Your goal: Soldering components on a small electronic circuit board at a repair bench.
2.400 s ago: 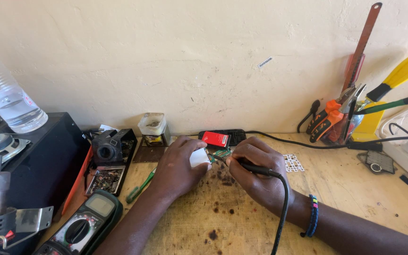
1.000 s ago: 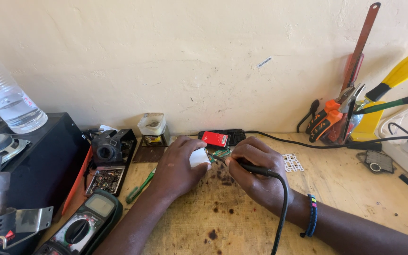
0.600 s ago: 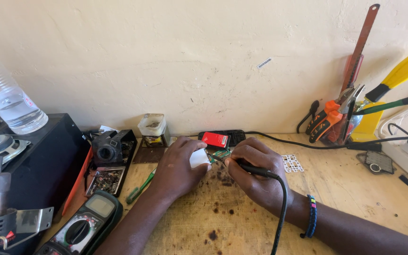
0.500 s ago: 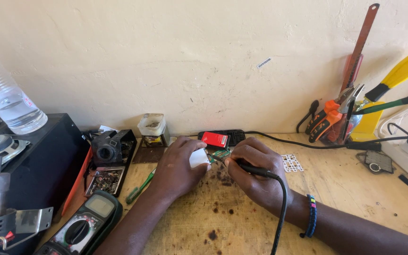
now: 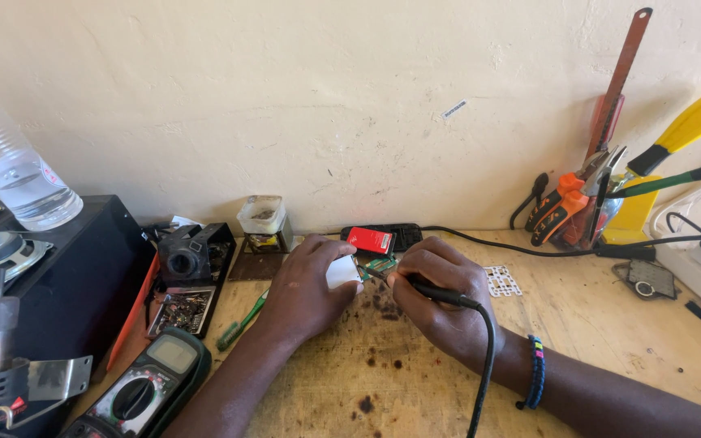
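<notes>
Small green circuit board (image 5: pixel 380 265), lying on the wooden table (image 5: pixel 610 341) close to the wall, between the two hands; only a sliver of it is showing, with what look like small parts on its face, and finer detail is too small to tell. The left hand (image 5: pixel 306 284) is curling around a small white object (image 5: pixel 342 272) and pressing down beside the board, seemingly steadying it. The right hand (image 5: pixel 440 296) is closing in a pen grip around a black corded soldering iron (image 5: pixel 436 294), its tip pointing at the board; the tip itself is hidden between the fingers. To do this step well, judging from the grip, the heel of the right hand should be resting on the table so that only the fingers are steering the tip, the left hand should be holding the board flat and away from the hot end, and the cord (image 5: pixel 484 365) should be trailing free toward the body. A red rectangular piece (image 5: pixel 369 240) is lying on a black handset (image 5: pixel 403 235) just behind the board. A white keypad sheet (image 5: pixel 501 281) is lying to the right. A green multimeter (image 5: pixel 144 389) is sitting at the near left. Pliers with orange grips (image 5: pixel 557 212) are leaning against the wall at far right.
</notes>
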